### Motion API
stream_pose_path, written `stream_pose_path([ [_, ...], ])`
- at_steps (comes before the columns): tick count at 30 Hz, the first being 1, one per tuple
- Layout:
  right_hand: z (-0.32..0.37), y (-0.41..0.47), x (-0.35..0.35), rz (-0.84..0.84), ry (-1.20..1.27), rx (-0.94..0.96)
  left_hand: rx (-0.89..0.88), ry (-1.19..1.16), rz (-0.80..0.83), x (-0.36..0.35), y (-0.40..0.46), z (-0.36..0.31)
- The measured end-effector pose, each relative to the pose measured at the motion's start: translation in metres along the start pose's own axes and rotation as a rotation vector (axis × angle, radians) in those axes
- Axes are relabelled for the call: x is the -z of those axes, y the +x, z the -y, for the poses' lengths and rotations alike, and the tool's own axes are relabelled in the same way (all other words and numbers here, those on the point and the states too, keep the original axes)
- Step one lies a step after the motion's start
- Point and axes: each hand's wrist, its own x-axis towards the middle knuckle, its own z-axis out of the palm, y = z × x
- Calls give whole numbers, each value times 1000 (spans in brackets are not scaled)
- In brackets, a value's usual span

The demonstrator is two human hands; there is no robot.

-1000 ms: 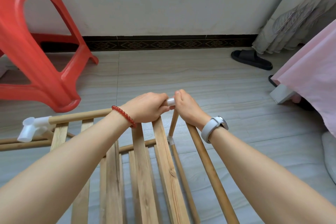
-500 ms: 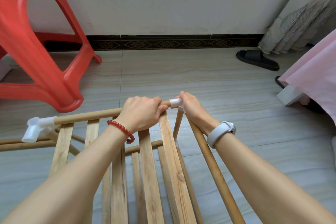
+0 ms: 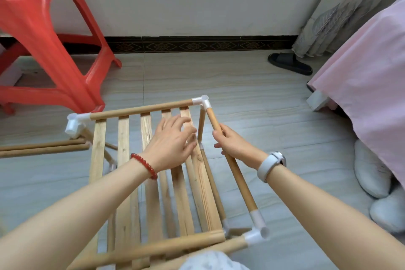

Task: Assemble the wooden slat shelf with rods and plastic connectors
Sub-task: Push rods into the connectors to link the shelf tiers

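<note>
The wooden slat shelf (image 3: 122, 160) stands on the floor in front of me, its slats running away from me. A far rod (image 3: 140, 110) joins white plastic corner connectors at the far right (image 3: 202, 101) and far left (image 3: 75, 121). My right hand (image 3: 234, 144) grips the right side rod (image 3: 237, 178), which runs from the far right connector to a near white connector (image 3: 258, 229). My left hand (image 3: 173, 142) hovers over the slats with fingers spread, holding nothing. Loose rods (image 3: 43, 148) stick out to the left.
A red plastic stool (image 3: 50, 35) stands at the far left by the wall. A black slipper (image 3: 289, 63) lies far right near a curtain. A pink bedsheet (image 3: 368, 76) hangs at the right, with white slippers (image 3: 372, 173) below it. Grey tile floor surrounds the shelf.
Both hands have left the far right connector. My left hand came off the far rod and opened over the slats; my right hand slid down onto the side rod. The view pulled back.
</note>
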Motion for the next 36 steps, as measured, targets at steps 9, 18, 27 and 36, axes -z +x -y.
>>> stream_pose_path([
  [9, -60, -110, -18, 17, 262, -51, -218, -66, 198, -6, -86, -70],
  [18, -60, -108, -34, -95, 492, -87, -229, 157, 246, -23, -116, -99],
  [27, -48, -84, -39, -130, 591, -49, -346, 193, -64, -36, -100, -75],
  [36, -39, -79, -61, -201, 548, -15, -425, 157, -126, -40, -95, -57],
])
